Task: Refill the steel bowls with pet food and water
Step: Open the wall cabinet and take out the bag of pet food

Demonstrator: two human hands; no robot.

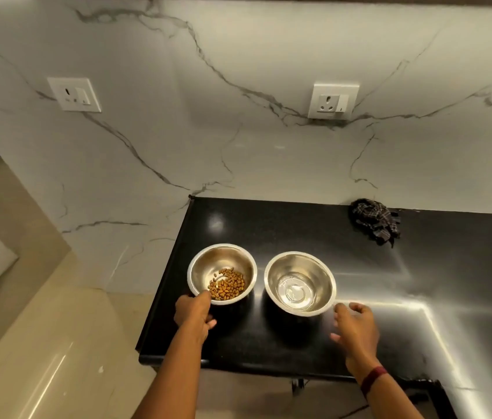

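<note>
Food bowl (220, 261) by counter (269, 225) left edge, some kibble | water bowl (299, 282) just right of it, apart | left hand (195, 311) grips food bowl's near rim | right hand (356, 325) open, fingers relaxed, beside water bowl's near-right rim, contact unclear | each bowl lies ahead of its own hand

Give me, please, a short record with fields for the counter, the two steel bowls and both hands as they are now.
surface: black counter against a marble wall
left bowl: brown pet food covering part of its bottom
right bowl: what looks like shallow clear water
left hand: grips the left bowl's near side
right hand: fingers spread by the right bowl's near rim; contact unclear
other: dark checked cloth at the back right
</note>
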